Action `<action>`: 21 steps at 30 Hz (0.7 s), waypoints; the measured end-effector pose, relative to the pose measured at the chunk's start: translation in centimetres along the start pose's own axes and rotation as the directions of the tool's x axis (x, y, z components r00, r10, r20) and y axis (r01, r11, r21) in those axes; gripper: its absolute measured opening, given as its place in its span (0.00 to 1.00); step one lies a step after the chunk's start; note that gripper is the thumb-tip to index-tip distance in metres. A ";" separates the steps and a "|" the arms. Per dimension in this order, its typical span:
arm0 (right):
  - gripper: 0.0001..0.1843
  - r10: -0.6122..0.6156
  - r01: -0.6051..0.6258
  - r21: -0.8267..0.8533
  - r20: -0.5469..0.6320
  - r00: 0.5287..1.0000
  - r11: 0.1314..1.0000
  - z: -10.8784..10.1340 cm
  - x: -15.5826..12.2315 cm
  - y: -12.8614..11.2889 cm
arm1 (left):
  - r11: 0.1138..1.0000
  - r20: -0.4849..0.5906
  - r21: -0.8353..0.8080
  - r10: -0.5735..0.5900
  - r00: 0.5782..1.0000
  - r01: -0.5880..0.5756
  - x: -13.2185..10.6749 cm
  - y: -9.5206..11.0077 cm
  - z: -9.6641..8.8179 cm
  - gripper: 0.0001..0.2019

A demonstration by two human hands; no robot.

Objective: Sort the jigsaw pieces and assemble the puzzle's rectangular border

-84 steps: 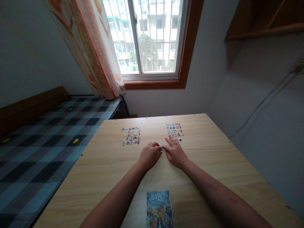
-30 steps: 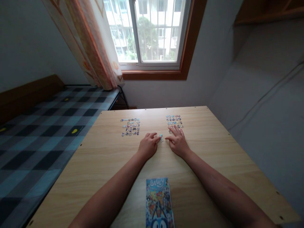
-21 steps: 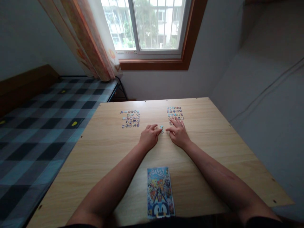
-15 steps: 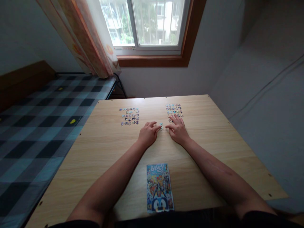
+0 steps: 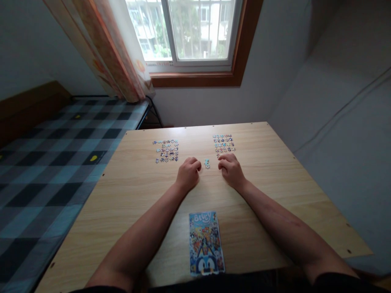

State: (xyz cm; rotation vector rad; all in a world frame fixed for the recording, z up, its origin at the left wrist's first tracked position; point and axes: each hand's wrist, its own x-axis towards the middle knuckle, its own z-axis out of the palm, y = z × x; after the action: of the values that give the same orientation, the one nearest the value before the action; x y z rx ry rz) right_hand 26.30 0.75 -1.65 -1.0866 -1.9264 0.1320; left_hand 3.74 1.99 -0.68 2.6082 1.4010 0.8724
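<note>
A small cluster of joined jigsaw pieces (image 5: 207, 163) lies flat on the wooden table (image 5: 146, 195), between my two hands and touching neither. To its left rests my left hand (image 5: 188, 171), fingers curled in, with nothing visible in them. On the other side, my right hand (image 5: 232, 170) is also curled, knuckles up, and nothing shows in its grip. Just beyond it are rows of loose jigsaw pieces (image 5: 223, 140), the nearest partly covered by my fingers. Another group of loose pieces (image 5: 169, 151) lies beyond my left hand.
A Bluey picture sheet or box (image 5: 206, 243) lies between my forearms near the table's front edge. Left of the table is a bed with a checked cover (image 5: 76, 158). A window (image 5: 201, 32) with a curtain (image 5: 113, 53) is behind the table.
Both hands have drawn slightly apart from the joined pieces, and their outstretched fingers have curled in. The cluster now lies fully uncovered. The loose pieces look unmoved.
</note>
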 end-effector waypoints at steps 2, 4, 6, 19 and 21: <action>0.15 -0.001 0.001 0.043 0.001 1.000 0.999 -0.1 0.0 -0.4 | 1.000 -0.017 -0.004 -0.014 1.000 0.014 -0.1 0.0 -0.1 0.13; 0.15 0.001 -0.003 0.080 0.020 1.000 0.997 -0.1 0.0 -0.5 | 0.999 -0.025 -0.036 -0.022 0.999 0.021 -0.3 0.1 -0.1 0.13; 0.14 0.004 -0.010 0.111 0.050 0.999 0.994 0.0 -0.1 -0.5 | 0.995 0.005 -0.097 0.004 1.000 -0.003 -0.5 0.1 -0.1 0.12; 0.10 0.017 -0.045 0.147 0.185 0.983 0.988 0.5 -0.8 0.2 | 0.954 0.232 -0.297 0.123 0.965 -0.050 -1.2 0.8 0.2 0.08; 0.10 0.015 -0.042 0.130 0.198 0.980 0.991 0.5 -0.7 0.0 | 0.963 0.237 -0.263 0.128 0.963 -0.063 -1.2 0.8 0.1 0.07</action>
State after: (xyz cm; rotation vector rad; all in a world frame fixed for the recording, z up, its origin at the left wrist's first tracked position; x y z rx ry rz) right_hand 26.08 0.39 -2.41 -1.0437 -2.0452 0.3922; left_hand 3.91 0.64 -1.06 2.5011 1.0327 0.6493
